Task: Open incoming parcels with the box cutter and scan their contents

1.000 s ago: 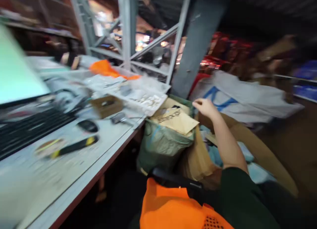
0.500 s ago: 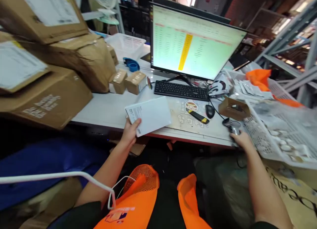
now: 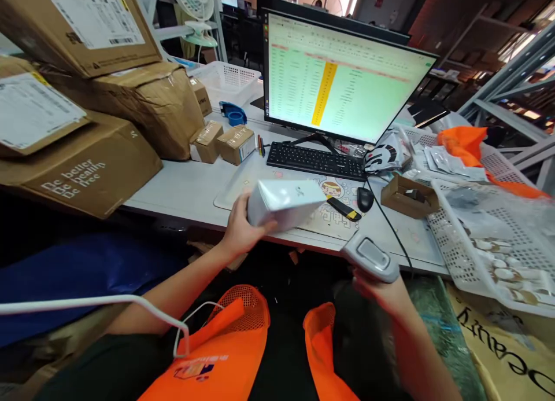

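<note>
My left hand (image 3: pixel 240 232) grips a white box (image 3: pixel 284 204) and holds it tilted just above the front edge of the desk (image 3: pixel 186 187). Low in front of the desk, my right hand (image 3: pixel 378 290) is wrapped round the handle of a grey barcode scanner (image 3: pixel 369 256). The scanner's head points toward the box, and its black cable runs up across the desk. A black keyboard (image 3: pixel 316 159), a black mouse (image 3: pixel 365 199) and a lit monitor (image 3: pixel 342 80) with a green and yellow spreadsheet stand behind the box.
Large brown cartons (image 3: pixel 78 100) are stacked on the left of the desk, with two small parcels (image 3: pixel 223 143) beside them. White mesh trays (image 3: pixel 481 239) with packets fill the right. A small open cardboard box (image 3: pixel 410 195) and a yellow-black knife (image 3: pixel 343 205) lie near the mouse.
My right hand has come off the desk with the scanner in it. My left hand has lifted and turned the white box, which lay flat on the desk edge before.
</note>
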Tool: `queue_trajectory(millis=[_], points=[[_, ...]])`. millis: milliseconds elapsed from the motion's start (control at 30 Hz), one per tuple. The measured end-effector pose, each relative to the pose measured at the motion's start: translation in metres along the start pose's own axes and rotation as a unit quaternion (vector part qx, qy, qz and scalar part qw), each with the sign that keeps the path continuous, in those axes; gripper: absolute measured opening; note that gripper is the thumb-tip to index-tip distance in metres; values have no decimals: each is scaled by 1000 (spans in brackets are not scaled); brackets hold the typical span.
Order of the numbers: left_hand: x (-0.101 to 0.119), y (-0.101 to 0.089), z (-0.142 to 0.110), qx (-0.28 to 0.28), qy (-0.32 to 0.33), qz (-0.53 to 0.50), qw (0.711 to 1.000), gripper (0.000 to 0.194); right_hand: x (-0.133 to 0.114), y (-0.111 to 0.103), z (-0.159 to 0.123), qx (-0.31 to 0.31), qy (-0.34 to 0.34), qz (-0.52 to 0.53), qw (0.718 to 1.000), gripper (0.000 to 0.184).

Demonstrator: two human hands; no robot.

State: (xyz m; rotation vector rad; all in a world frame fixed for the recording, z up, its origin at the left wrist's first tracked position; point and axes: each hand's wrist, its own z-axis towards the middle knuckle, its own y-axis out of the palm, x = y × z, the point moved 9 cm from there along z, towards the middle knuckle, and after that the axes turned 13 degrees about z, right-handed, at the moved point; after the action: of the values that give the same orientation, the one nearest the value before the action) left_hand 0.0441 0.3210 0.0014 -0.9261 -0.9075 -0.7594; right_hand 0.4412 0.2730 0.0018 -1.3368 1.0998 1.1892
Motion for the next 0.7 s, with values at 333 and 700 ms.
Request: queue_trajectory(millis=[333, 700], points=[[-38, 69, 8, 81, -224, -331, 913, 57, -23, 89, -10, -165, -18, -5, 986, 47], [-116, -72, 14, 193, -102, -36, 975, 79, 62, -142, 91, 149, 141, -115, 972, 45]])
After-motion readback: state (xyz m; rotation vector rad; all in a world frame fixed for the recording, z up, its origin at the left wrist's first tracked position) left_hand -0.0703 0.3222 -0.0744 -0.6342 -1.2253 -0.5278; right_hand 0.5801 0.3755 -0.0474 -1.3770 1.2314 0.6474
